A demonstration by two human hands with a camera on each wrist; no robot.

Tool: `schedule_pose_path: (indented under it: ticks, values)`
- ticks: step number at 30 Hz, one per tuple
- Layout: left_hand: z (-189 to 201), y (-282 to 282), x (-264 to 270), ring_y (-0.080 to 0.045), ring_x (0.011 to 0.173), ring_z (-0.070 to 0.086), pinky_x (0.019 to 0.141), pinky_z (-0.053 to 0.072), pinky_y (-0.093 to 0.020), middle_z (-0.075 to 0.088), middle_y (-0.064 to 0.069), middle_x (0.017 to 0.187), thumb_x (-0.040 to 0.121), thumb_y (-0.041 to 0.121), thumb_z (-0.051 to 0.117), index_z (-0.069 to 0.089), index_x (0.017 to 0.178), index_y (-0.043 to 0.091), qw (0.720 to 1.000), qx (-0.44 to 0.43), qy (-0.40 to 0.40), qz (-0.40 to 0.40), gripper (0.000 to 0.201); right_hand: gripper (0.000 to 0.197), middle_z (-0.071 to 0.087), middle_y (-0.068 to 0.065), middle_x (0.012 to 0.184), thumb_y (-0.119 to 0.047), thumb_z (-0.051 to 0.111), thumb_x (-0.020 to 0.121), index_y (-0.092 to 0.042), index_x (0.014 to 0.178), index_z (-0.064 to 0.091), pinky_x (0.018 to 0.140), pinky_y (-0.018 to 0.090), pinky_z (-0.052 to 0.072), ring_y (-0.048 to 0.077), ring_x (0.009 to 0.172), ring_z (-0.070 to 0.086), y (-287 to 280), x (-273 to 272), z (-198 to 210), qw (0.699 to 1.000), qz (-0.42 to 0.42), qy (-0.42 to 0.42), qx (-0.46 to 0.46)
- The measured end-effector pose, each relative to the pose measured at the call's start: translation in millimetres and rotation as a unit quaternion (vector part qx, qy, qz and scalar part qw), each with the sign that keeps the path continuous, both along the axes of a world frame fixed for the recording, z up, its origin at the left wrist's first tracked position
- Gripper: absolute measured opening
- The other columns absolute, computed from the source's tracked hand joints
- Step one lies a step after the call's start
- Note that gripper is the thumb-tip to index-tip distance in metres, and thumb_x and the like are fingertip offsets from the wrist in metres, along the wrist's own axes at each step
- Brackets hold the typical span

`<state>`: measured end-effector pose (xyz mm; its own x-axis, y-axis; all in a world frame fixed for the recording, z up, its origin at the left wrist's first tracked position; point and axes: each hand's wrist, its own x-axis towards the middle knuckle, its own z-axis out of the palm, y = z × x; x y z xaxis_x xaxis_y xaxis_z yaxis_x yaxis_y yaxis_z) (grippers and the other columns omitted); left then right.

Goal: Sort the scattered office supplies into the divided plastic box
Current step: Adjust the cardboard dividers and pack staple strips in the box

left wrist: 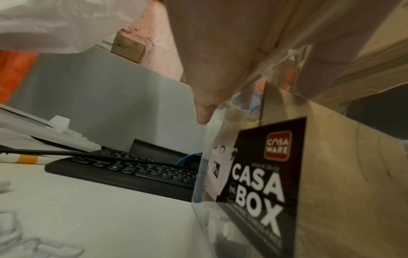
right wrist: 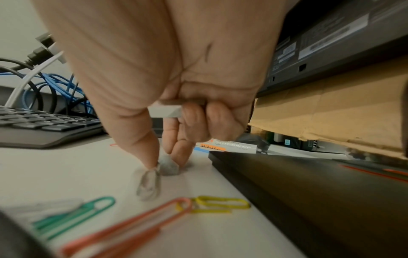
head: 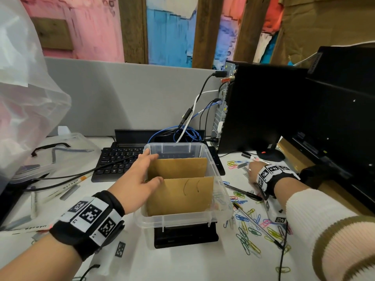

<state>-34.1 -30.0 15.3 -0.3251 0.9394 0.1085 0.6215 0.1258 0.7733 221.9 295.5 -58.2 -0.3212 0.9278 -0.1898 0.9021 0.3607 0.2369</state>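
A clear plastic box (head: 176,221) with two cardboard dividers (head: 182,195) stands mid-desk on a black block. My left hand (head: 142,173) grips its left wall (left wrist: 220,139), thumb inside on a divider, fingers outside. Off to the right, my right hand (head: 252,171) is down on the desk. Its curled fingers hold a strip of staples (right wrist: 164,111), and its thumb and forefinger (right wrist: 165,162) pinch a small grey staple piece (right wrist: 169,168) on the table. Coloured paper clips (head: 249,236) (right wrist: 132,227), pens (head: 257,226) and a marker (head: 255,158) lie scattered around it.
A black keyboard (head: 119,161) and tangled cables (head: 182,134) sit behind the box. A computer tower (head: 253,108) and monitor (head: 345,118) crowd the right, with a black base (right wrist: 309,192) beside my right hand. At left lie a clear lid (head: 60,151), markers (head: 81,179) and staple strips (head: 70,192).
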Motion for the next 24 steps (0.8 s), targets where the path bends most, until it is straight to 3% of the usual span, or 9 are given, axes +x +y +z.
schedule_pose_path:
  ticks: [3, 6, 10, 13, 16, 20, 22, 24]
  values:
    - [0.1, 0.2, -0.1, -0.006, 0.146, 0.000, 0.120, 0.014, -0.036, 0.000, 0.013, 0.158, 0.095, 0.019, 0.054, 0.025, 0.147, 0.028, 1.000, -0.001, -0.002, -0.006, 0.061, 0.017, 0.058, -0.001, 0.073, -0.031, 0.058, 0.067, -0.018, 0.077, 0.054, 0.066, 0.028, 0.054, 0.018, 0.068, 0.060, 5.6, 3.2, -2.8, 1.000, -0.008, 0.014, -0.006]
    - [0.2, 0.3, 0.0, -0.006, 0.146, 0.000, 0.120, 0.014, -0.036, 0.000, 0.013, 0.158, 0.095, 0.018, 0.054, 0.026, 0.147, 0.028, 1.000, -0.001, -0.004, -0.007, 0.060, 0.031, 0.054, 0.000, 0.072, -0.036, 0.050, 0.089, -0.016, 0.066, 0.044, 0.060, 0.024, 0.041, 0.021, 0.072, 0.056, -25.1, -2.2, 20.4, 0.999, -0.012, 0.049, 0.002]
    - [-0.3, 0.8, 0.1, -0.007, 0.146, 0.001, 0.120, 0.015, -0.036, 0.001, 0.012, 0.158, 0.095, 0.018, 0.055, 0.027, 0.147, 0.028, 1.000, 0.001, -0.007, -0.007, 0.060, 0.017, 0.060, 0.008, 0.090, -0.017, 0.052, 0.090, -0.005, 0.095, 0.062, 0.068, 0.026, 0.043, 0.021, 0.080, 0.053, -47.3, 0.4, 54.7, 0.985, -0.035, 0.165, -0.032]
    - [-0.5, 1.4, -0.8, -0.008, 0.146, 0.003, 0.120, 0.015, -0.037, 0.003, 0.011, 0.159, 0.094, 0.021, 0.055, 0.026, 0.147, 0.028, 1.000, 0.000, 0.005, -0.005, 0.061, 0.007, 0.060, 0.007, 0.085, -0.009, 0.058, 0.086, -0.004, 0.086, 0.063, 0.056, 0.020, 0.040, 0.015, 0.065, 0.052, -71.4, 1.6, 85.7, 0.936, -0.007, 0.348, -0.047]
    - [2.0, 1.5, -2.1, -0.011, 0.146, 0.007, 0.119, 0.017, -0.039, 0.007, 0.008, 0.159, 0.092, 0.028, 0.058, 0.027, 0.147, 0.028, 1.000, -0.011, 0.016, 0.001, 0.063, 0.006, 0.054, -0.002, 0.077, -0.009, 0.062, 0.085, -0.012, 0.080, 0.060, 0.054, 0.019, 0.038, 0.010, 0.063, 0.047, -111.4, -6.7, 113.2, 0.873, 0.053, 0.479, -0.070]
    - [9.8, -0.9, 0.5, -0.012, 0.146, 0.012, 0.118, 0.021, -0.039, 0.022, 0.005, 0.156, 0.088, 0.042, 0.060, 0.030, 0.145, 0.027, 0.999, -0.024, 0.024, 0.012, 0.066, 0.007, 0.050, -0.005, 0.068, -0.009, 0.065, 0.083, -0.013, 0.088, 0.061, 0.045, 0.014, 0.037, 0.004, 0.054, 0.044, -167.1, -22.6, 129.7, 0.814, 0.110, 0.547, -0.162]
    - [16.8, -5.4, 7.4, -0.007, 0.144, 0.011, 0.116, 0.020, -0.030, 0.031, 0.010, 0.149, 0.088, 0.040, 0.060, 0.033, 0.143, 0.026, 0.998, 0.011, 0.059, 0.010, 0.063, 0.009, 0.053, -0.003, 0.073, -0.008, 0.066, 0.083, -0.014, 0.088, 0.061, 0.046, 0.011, 0.036, 0.000, 0.053, 0.045, -190.9, -29.7, 130.9, 0.799, 0.146, 0.551, -0.190]
    - [25.2, -11.4, 18.0, 0.002, 0.136, 0.023, 0.107, 0.027, -0.017, 0.038, 0.019, 0.137, 0.088, 0.037, 0.061, 0.040, 0.139, 0.027, 0.993, 0.083, 0.087, 0.003, 0.056, 0.010, 0.055, 0.000, 0.077, -0.006, 0.065, 0.083, -0.014, 0.088, 0.061, 0.047, 0.009, 0.036, 0.000, 0.055, 0.047, -210.7, -37.2, 130.0, 0.783, 0.178, 0.556, -0.217]
